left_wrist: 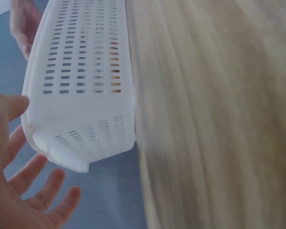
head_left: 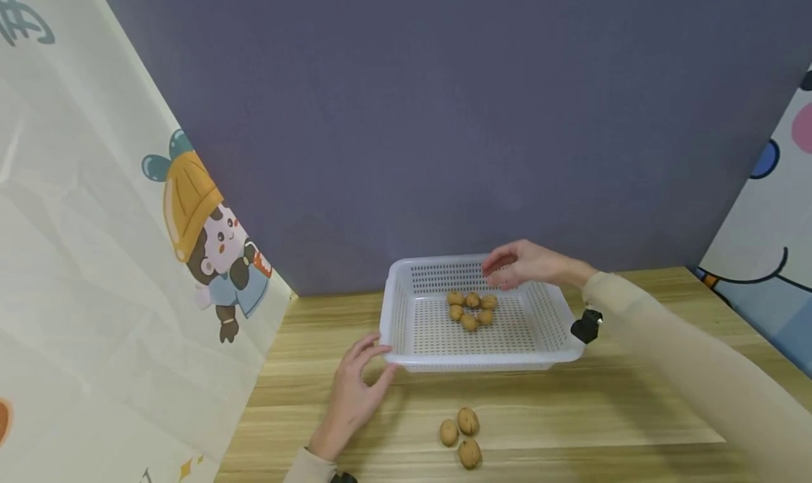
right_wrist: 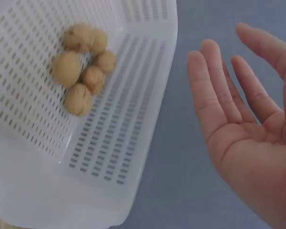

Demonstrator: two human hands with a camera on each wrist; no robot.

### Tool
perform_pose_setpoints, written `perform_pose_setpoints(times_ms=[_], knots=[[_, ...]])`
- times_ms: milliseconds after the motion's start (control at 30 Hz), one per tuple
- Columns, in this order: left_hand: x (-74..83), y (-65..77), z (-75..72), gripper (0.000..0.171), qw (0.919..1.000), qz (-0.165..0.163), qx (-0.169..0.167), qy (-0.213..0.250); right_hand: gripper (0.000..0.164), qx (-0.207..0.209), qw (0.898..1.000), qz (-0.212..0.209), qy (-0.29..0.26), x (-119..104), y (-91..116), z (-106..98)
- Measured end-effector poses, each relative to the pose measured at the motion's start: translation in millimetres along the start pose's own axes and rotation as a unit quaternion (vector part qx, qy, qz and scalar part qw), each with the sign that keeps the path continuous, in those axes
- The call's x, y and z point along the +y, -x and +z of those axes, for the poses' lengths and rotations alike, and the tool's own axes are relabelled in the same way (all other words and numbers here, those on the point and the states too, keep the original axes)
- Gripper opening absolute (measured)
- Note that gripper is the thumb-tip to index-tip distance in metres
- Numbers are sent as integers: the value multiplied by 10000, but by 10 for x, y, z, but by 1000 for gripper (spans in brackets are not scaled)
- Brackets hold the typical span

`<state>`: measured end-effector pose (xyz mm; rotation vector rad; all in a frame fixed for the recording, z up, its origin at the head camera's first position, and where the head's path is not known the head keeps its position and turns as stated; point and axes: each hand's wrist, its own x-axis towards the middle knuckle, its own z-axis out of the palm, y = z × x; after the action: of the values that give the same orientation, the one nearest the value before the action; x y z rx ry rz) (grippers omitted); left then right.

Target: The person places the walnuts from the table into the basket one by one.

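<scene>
A white plastic basket point(head_left: 488, 360) with slotted walls stands on the wooden table, close to the back panel. Several walnuts point(head_left: 469, 322) lie clustered on its floor; the right wrist view shows these walnuts point(right_wrist: 79, 99) from above one wall. My left hand point(head_left: 352, 393) is at the basket's front left corner, thumb and spread fingers right at the rim and fairly straight. Over the back right part of the basket hovers my right hand point(head_left: 533, 263), its fingers loosely bent and holding nothing. Three more walnuts point(head_left: 468, 421) lie grouped on the table in front of the basket.
A dark grey-blue panel point(head_left: 444, 116) rises behind the table point(head_left: 330, 321). On the left stands a white wall sheet point(head_left: 82, 257) with a cartoon figure, and another printed sheet point(head_left: 761, 243) closes off the right side.
</scene>
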<state>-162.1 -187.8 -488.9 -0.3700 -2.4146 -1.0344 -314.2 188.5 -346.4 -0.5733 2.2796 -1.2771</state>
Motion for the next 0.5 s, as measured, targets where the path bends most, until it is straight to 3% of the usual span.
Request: perform_pose_setpoints(times_ms=[333, 500], knots=[[-2, -6, -3, 32, 10000, 32, 47, -3, 41, -193, 9986, -462, 167, -95, 300, 415], [3, -1, -3, 32, 10000, -13, 8, 4, 42, -338, 9974, -615, -153, -30, 465, 623]])
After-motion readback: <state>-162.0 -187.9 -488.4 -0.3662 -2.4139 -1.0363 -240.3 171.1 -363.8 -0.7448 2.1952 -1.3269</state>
